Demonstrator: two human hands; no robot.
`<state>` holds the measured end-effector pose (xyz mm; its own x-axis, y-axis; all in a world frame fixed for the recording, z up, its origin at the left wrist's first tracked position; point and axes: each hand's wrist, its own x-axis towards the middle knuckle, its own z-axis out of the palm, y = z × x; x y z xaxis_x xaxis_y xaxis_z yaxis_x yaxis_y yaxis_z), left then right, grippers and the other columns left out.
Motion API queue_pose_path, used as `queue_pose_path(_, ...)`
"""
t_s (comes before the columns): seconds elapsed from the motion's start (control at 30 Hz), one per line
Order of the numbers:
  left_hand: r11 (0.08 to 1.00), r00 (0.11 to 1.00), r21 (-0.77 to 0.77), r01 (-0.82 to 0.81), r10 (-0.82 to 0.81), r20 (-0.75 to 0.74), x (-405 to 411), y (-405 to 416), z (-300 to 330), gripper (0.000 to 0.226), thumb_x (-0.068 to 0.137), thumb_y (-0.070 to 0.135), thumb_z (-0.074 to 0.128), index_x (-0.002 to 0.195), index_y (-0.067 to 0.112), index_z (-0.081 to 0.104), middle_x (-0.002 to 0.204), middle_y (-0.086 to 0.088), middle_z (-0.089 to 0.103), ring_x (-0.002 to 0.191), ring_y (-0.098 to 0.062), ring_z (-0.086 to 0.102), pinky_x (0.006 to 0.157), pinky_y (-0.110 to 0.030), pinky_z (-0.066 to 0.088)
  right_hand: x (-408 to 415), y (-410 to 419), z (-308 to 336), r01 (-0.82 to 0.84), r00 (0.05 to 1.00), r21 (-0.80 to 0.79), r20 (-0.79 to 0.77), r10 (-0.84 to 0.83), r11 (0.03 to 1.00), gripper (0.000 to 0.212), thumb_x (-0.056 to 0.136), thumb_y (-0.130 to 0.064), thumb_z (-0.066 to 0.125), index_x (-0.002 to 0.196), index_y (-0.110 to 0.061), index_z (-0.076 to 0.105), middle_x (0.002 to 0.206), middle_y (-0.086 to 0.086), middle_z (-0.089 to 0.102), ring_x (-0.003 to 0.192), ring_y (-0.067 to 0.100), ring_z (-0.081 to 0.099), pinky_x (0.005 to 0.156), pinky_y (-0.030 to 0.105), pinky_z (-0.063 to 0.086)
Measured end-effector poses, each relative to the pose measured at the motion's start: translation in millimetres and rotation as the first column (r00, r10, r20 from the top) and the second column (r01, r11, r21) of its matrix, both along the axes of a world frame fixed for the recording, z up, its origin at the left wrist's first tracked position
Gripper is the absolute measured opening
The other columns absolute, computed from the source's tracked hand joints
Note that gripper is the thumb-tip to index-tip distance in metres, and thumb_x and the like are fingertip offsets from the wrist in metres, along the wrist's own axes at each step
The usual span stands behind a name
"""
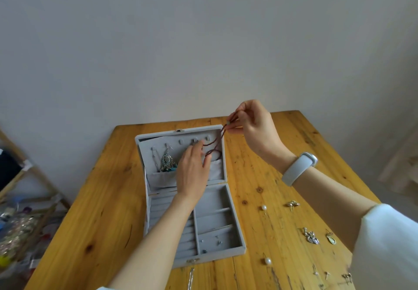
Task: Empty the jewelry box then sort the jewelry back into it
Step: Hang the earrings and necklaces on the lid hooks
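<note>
A home room: worn wooden table against plain wall (cluttered shelf alongside).

You find no text, label, brand or number to read anywhere here, on any surface in view.

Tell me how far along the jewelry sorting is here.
Partly done: dangling earrings hang in the jewelry box lid, small studs lie in a tray compartment. In hand: the right hand pinches a brown cord necklace while the left hand guides it into the lid. Left: pearl pins, brooches and a chain on the table.
</note>
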<state>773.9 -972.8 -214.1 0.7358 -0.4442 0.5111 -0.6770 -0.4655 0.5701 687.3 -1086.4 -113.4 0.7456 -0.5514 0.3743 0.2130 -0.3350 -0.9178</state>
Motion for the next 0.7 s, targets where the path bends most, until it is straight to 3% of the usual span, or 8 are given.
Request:
queue_pose_path(0.13, 0.988, 0.991, 0.119, -0.099, 0.088, 0.099, -4.7, 5.8, -8.5, 0.031, 0.081, 0.016, 0.067, 0.107, 0.003, 0.056, 0.093, -0.012, 0.065, 0.085, -0.031, 0.061, 0.074, -0.042, 0.047, 5.6, -2.1, 5.9, 0.007, 0.999, 0.046, 0.033, -0.009, 0.999, 0.025, 0.097, -0.002, 0.032, 0.080, -0.018, 0.042, 0.082, 0.009, 0.060, 0.071, 0.024, 0.065, 0.071, 0.034, 0.057)
queue_pose_path(0.23, 0.950, 0.958, 0.246, -0.190, 0.125, 0.259, -3.4, 11.6, -23.2, 0.022, 0.071, 0.017, 0.074, 0.087, 0.010, 0.060, 0.078, -0.007, 0.064, 0.073, -0.028, 0.060, 0.071, -0.038, 0.042, 11.1, 0.0, 11.3, -0.021, 0.998, 0.069, 0.058, 0.017, 0.997, 0.026, 0.097, -0.002, 0.031, 0.079, -0.017, 0.041, 0.082, 0.010, 0.059, 0.069, 0.024, 0.064, 0.070, 0.033, 0.058)
queue_pose_path(0.33, 0.919, 0.923, 0.322, -0.229, 0.099, 0.372, -4.1, 17.7, -29.8, 0.014, 0.071, 0.023, 0.073, 0.079, 0.014, 0.065, 0.077, -0.004, 0.062, 0.076, -0.026, 0.056, 0.075, -0.039, 0.030, 16.5, 5.2, 15.1, -0.063, 0.996, 0.064, 0.063, 0.059, 0.996, 0.025, 0.096, 0.000, 0.030, 0.079, -0.015, 0.040, 0.081, 0.009, 0.059, 0.068, 0.022, 0.064, 0.068, 0.031, 0.057)
queue_pose_path(0.5, 0.916, 0.917, 0.315, -0.247, 0.116, 0.382, -2.3, 26.1, -26.6, 0.011, 0.071, 0.020, 0.071, 0.079, 0.014, 0.067, 0.084, -0.002, 0.063, 0.085, -0.025, 0.056, 0.078, -0.041, 0.038, 25.8, 13.4, 20.0, -0.114, 0.991, 0.046, 0.077, 0.110, 0.992, 0.026, 0.096, 0.000, 0.029, 0.080, -0.016, 0.040, 0.082, 0.008, 0.059, 0.072, 0.022, 0.064, 0.071, 0.033, 0.056)
queue_pose_path(0.7, 0.930, 0.888, 0.295, -0.220, 0.066, 0.455, -1.8, 30.6, -26.2, 0.005, 0.071, 0.017, 0.071, 0.073, 0.013, 0.068, 0.093, -0.002, 0.065, 0.094, -0.024, 0.058, 0.084, -0.040, 0.027, 32.9, 18.3, 24.7, -0.107, 0.987, 0.047, 0.122, 0.101, 0.993, 0.026, 0.096, 0.000, 0.029, 0.079, -0.016, 0.040, 0.082, 0.006, 0.059, 0.069, 0.014, 0.065, 0.072, 0.030, 0.056)
